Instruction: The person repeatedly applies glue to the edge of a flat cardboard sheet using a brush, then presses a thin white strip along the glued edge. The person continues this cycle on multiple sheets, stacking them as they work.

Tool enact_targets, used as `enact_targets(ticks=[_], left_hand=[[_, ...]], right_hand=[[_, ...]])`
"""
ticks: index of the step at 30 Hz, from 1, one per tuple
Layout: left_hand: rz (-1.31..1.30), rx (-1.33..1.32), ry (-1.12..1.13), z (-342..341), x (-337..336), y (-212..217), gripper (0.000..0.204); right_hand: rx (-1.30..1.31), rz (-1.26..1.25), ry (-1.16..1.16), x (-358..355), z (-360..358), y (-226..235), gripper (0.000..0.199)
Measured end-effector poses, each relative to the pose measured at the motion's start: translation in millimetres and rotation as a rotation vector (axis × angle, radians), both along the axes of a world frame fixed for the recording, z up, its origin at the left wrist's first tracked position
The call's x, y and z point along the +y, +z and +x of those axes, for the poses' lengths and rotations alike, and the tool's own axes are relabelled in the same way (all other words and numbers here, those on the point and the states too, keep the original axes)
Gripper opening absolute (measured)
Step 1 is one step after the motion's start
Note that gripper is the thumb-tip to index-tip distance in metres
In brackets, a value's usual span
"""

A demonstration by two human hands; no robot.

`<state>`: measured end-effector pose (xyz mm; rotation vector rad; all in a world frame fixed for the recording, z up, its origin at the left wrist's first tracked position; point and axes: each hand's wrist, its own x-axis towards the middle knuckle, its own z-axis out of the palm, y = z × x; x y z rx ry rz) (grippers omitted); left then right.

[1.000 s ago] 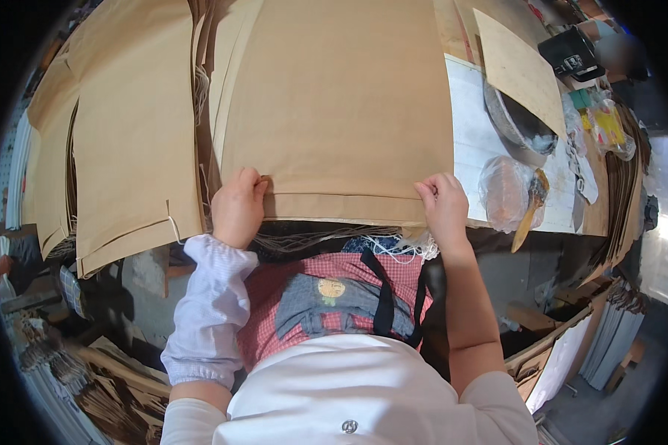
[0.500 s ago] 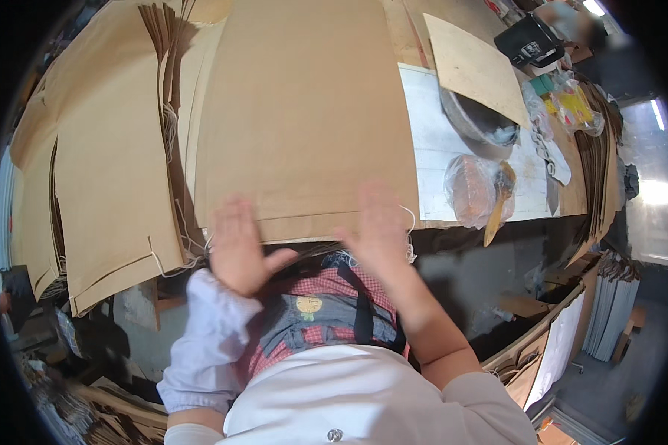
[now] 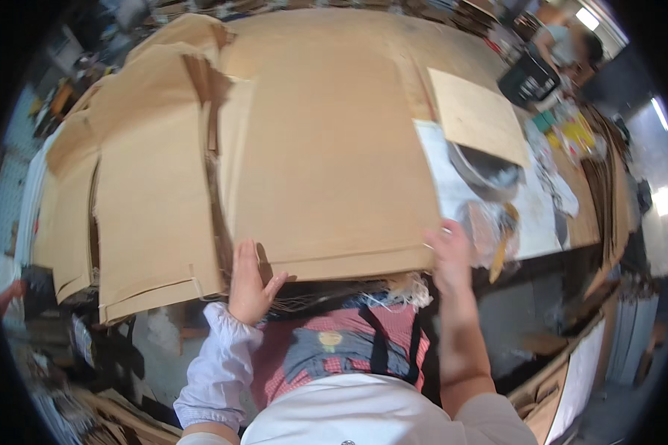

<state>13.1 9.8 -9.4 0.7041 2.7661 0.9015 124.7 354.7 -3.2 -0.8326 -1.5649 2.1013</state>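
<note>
A large brown paper bag [image 3: 334, 163] lies flat on the table, with a folded strip along its near edge. My left hand [image 3: 250, 285] rests at its near left corner, open, fingers stretched forward and thumb apart. At the near right corner, my right hand [image 3: 450, 256] has its fingers curled around the bag's edge. White strings [image 3: 404, 293] hang below the near edge between my hands. Stacked brown paper bags [image 3: 152, 185] lie to the left, their near ends sticking out past the table edge.
To the right, a brush [image 3: 506, 241] lies by a plastic-wrapped block [image 3: 479, 230]. Behind them a board [image 3: 476, 115] partly covers a metal basin [image 3: 486, 172] on a white sheet [image 3: 538, 239]. Brown paper sheets [image 3: 608, 178] hang at the far right. Another person [image 3: 568, 44] is at the back right.
My right hand has moved right, from the bag's near edge to its right corner, and its fingers have curled. My left hand stays near the left corner. The view has shifted.
</note>
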Motion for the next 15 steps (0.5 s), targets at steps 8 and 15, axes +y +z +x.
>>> enact_targets(ticks=[8, 15], left_hand=[[0.705, -0.995, 0.507, 39, -8, 12, 0.019], [0.158, 0.574, 0.029, 44, -28, 78, 0.007]], right_hand=[[-0.416, 0.473, 0.303, 34, 74, -9, 0.03], [-0.097, 0.916, 0.049, -35, 48, -6, 0.022]])
